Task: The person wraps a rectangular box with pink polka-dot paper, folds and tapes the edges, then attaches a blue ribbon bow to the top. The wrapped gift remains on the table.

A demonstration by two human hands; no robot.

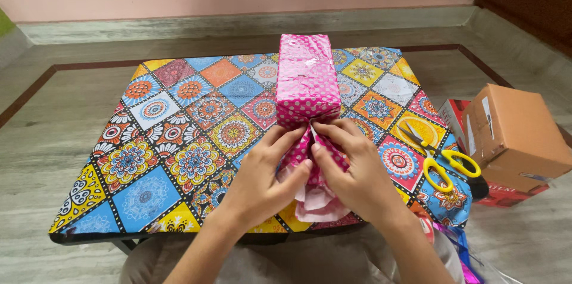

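A long box wrapped in pink paper with white dots lies lengthwise on a low table with a colourful mandala-patterned top. My left hand and my right hand meet at the box's near end, both pinching and pressing the folded wrapping paper together. Loose pink paper flaps hang out below my fingers at the table's front edge.
Yellow-handled scissors lie on the table's right side. On the floor to the right stand a brown cardboard box and a red box beneath it. Shiny ribbon lies at the lower right. A wall runs behind.
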